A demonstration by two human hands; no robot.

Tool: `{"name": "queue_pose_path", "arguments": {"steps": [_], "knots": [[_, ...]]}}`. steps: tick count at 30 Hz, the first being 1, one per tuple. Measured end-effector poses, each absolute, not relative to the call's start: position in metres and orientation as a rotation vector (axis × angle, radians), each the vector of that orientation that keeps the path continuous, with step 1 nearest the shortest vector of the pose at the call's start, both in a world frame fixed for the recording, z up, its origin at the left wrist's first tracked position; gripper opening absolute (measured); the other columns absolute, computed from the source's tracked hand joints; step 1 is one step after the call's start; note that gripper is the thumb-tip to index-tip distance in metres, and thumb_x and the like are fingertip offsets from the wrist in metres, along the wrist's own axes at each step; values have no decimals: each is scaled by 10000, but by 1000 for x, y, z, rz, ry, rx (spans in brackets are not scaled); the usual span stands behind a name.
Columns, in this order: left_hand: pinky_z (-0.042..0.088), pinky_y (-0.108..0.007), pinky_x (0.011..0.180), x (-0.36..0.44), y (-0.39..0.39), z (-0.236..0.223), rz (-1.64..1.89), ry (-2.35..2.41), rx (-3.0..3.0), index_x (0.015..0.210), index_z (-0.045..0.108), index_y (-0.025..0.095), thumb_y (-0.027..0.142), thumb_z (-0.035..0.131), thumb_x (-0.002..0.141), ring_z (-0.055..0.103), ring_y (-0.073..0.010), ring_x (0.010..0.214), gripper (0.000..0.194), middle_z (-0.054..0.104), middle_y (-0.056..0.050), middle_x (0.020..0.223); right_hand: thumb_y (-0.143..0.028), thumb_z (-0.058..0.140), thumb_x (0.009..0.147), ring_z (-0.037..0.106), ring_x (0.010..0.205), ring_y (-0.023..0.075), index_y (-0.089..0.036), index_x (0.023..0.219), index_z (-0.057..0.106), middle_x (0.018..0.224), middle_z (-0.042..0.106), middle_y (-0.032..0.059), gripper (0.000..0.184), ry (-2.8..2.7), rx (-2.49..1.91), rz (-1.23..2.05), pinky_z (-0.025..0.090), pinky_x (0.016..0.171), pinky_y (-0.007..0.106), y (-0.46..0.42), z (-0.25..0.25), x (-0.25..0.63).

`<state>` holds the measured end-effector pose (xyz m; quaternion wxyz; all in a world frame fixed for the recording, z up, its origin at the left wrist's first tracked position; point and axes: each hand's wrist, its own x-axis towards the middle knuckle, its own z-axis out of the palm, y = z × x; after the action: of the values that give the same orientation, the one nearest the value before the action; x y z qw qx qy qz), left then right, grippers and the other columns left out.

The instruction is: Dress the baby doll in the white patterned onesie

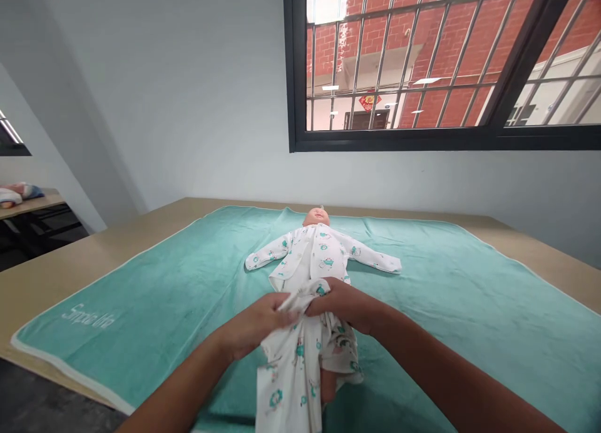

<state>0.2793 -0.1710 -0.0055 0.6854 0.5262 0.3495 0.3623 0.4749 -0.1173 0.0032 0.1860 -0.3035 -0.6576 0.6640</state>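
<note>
A baby doll lies on its back on a teal blanket, its head toward the wall. It wears a white printed baby top with both sleeves stretched out sideways. Around its lower body are white baby pants with the same green print. My left hand and my right hand grip the bunched upper part of the pants near the doll's middle. One pant leg hangs loose toward me. Below the other leg's fabric, part of the doll's leg shows. My left fingers are slightly blurred.
The blanket covers most of a wooden table against a grey wall. A barred window is above, at the right. Far left, another table bears a partly seen doll and cloth.
</note>
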Motion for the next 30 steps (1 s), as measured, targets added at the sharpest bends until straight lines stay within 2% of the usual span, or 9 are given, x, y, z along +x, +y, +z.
{"name": "queue_pose_path", "arguments": {"steps": [3, 7, 10, 12, 16, 21, 24, 30], "knots": [[492, -315, 802, 280, -175, 3, 700, 861, 1278, 1082, 697, 142, 382, 736, 763, 650, -256, 930, 401, 721, -82, 1004, -233, 636, 711, 655, 837, 233, -167, 998, 709, 905, 720, 53, 303, -1663, -869, 1864, 513, 717, 325, -118, -5, 472], [512, -354, 800, 291, -169, -6, 987, 788, 982, 1194, 635, 113, 485, 602, 856, 675, -268, 893, 503, 710, -151, 1043, -304, 740, 683, 641, 976, 260, -194, 983, 717, 975, 721, 42, 321, -1887, -838, 1857, 498, 847, 360, -120, -5, 477], [513, -346, 787, 294, -165, -13, 1003, 777, 913, 1208, 624, 114, 477, 582, 873, 678, -256, 877, 495, 710, -157, 1040, -345, 806, 622, 638, 991, 288, -187, 927, 732, 954, 725, 48, 351, -1923, -895, 1832, 491, 876, 390, -120, -6, 479], [507, -330, 778, 291, -166, -11, 937, 781, 985, 1190, 640, 123, 464, 608, 861, 675, -246, 872, 475, 713, -137, 1034, -332, 777, 650, 652, 956, 285, -183, 979, 725, 952, 725, 56, 365, -1724, -898, 1888, 505, 851, 396, -120, -10, 478], [490, -313, 804, 283, -169, -1, 710, 762, 1229, 1148, 675, 132, 332, 772, 737, 656, -255, 927, 467, 712, -105, 1052, -281, 692, 708, 671, 888, 261, -182, 1109, 682, 989, 722, 69, 413, -1391, -820, 1984, 524, 823, 398, -120, -15, 476], [500, -345, 809, 287, -163, -12, 1019, 762, 1002, 1232, 612, 126, 372, 627, 865, 652, -267, 960, 442, 685, -155, 1116, -325, 762, 681, 648, 980, 269, -188, 1092, 695, 1013, 722, 61, 438, -1714, -787, 1924, 505, 871, 392, -124, -6, 478], [505, -337, 778, 286, -164, -21, 996, 730, 953, 1255, 591, 119, 388, 605, 880, 659, -264, 938, 461, 675, -168, 1130, -305, 794, 641, 648, 987, 278, -191, 1044, 712, 998, 727, 56, 427, -1762, -836, 1896, 503, 860, 385, -125, -5, 478], [483, -299, 805, 280, -170, -13, 839, 731, 1150, 1221, 620, 130, 257, 749, 769, 651, -249, 961, 487, 687, -124, 1120, -279, 718, 683, 676, 830, 265, -155, 1052, 698, 931, 735, 84, 390, -1432, -865, 1949, 526, 770, 392, -120, -19, 474]]}}
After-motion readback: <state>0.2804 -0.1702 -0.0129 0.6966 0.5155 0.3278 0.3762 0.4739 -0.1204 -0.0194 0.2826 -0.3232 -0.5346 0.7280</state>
